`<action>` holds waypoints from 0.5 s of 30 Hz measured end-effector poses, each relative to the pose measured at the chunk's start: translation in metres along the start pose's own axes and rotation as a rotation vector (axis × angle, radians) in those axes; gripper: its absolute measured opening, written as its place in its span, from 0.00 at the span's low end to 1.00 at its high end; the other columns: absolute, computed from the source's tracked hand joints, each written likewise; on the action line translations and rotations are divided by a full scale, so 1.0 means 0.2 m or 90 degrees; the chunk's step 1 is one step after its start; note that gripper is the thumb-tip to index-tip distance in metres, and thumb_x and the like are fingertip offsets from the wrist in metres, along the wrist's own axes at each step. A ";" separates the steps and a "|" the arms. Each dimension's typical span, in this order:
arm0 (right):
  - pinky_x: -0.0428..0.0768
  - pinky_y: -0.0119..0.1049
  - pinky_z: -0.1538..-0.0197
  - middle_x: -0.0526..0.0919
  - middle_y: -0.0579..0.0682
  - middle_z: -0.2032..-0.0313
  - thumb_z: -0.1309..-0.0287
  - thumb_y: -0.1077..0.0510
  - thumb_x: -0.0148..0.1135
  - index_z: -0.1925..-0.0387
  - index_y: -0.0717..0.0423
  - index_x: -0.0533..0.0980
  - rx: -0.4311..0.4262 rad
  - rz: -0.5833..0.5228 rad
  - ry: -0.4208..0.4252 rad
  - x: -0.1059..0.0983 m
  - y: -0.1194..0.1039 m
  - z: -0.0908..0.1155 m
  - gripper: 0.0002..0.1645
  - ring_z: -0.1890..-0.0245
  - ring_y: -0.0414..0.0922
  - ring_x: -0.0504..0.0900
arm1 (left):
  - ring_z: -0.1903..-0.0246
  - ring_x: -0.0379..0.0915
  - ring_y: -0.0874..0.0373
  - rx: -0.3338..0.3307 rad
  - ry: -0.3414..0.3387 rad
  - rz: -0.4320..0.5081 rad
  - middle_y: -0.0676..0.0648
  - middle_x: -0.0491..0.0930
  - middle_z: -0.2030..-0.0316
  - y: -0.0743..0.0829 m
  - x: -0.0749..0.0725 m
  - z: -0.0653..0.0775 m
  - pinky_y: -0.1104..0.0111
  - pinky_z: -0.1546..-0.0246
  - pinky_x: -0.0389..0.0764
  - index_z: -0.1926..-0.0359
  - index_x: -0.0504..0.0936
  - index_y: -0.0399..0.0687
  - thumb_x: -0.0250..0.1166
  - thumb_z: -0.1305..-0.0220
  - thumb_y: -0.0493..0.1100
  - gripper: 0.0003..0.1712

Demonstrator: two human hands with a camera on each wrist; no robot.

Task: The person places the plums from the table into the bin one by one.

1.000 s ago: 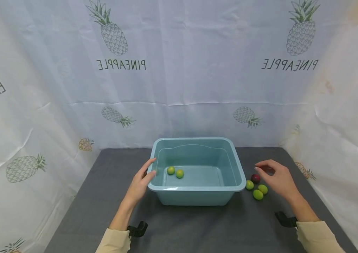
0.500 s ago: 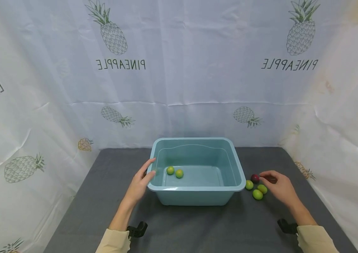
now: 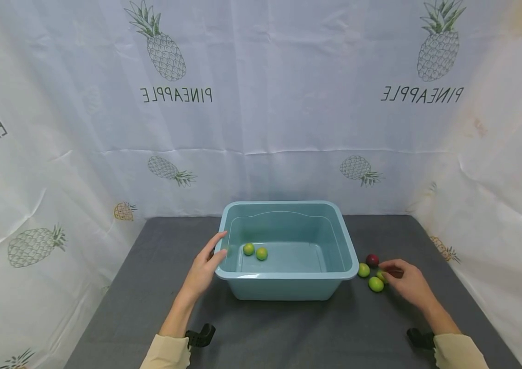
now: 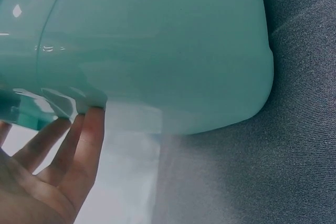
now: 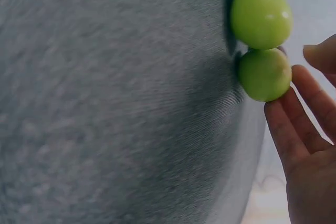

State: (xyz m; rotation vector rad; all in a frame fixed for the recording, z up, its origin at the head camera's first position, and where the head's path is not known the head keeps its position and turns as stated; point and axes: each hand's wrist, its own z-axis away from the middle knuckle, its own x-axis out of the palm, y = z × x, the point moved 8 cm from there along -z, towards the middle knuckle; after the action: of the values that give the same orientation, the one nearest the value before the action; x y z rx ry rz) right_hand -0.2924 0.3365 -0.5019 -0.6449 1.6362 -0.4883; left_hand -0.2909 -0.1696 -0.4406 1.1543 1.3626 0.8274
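My left hand (image 3: 202, 269) rests its fingertips and thumb on the left rim of a pale blue plastic basin (image 3: 284, 275). In the left wrist view, its fingers reach the underside of that rim. Two limes (image 3: 262, 253) lie on the basin floor. Right of the basin, my right hand (image 3: 407, 283) reaches over a lime (image 3: 380, 277), hiding part of it. The right wrist view shows fingertips touching this lime (image 5: 265, 75) while the thumb stands apart from it. Nearby on the table are a dark red plum (image 3: 372, 260) and two more limes (image 3: 376, 284).
A dark grey cloth covers the table (image 3: 288, 333). A white curtain (image 3: 265, 118) printed with pineapples hangs behind it and along both sides. Each wrist wears a black bracket (image 3: 201, 335).
My right hand has drawn back from above the plum, then come nearer and lower to the lime beside it. My left hand, the basin and the fruit stay in place.
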 end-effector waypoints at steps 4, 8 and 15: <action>0.78 0.45 0.60 0.81 0.58 0.56 0.41 0.59 0.64 0.53 0.59 0.78 -0.001 0.004 0.008 0.01 0.03 0.01 0.14 0.58 0.56 0.80 | 0.32 0.52 0.44 -0.002 -0.011 0.005 0.45 0.51 0.28 0.06 0.00 0.02 0.42 0.41 0.59 0.29 0.60 0.57 0.52 0.27 0.45 0.27; 0.78 0.47 0.59 0.80 0.58 0.55 0.41 0.58 0.64 0.52 0.58 0.78 0.007 0.006 -0.003 0.02 0.05 0.01 0.16 0.57 0.56 0.80 | 0.32 0.53 0.42 -0.004 -0.012 -0.009 0.42 0.51 0.28 0.15 0.01 0.05 0.43 0.41 0.60 0.29 0.60 0.51 0.51 0.27 0.43 0.27; 0.76 0.43 0.59 0.79 0.59 0.52 0.42 0.50 0.65 0.50 0.58 0.77 0.041 0.006 -0.041 0.04 0.10 0.00 0.22 0.57 0.53 0.80 | 0.35 0.58 0.43 -0.007 -0.006 -0.028 0.42 0.52 0.28 0.18 0.01 0.06 0.44 0.43 0.63 0.29 0.59 0.52 0.50 0.26 0.44 0.27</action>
State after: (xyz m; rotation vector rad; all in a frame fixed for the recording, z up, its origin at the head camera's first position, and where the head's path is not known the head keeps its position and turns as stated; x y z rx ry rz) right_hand -0.2957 0.3461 -0.5218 -0.5998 1.5560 -0.5059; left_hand -0.2726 -0.1592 -0.4087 1.1145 1.3691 0.7962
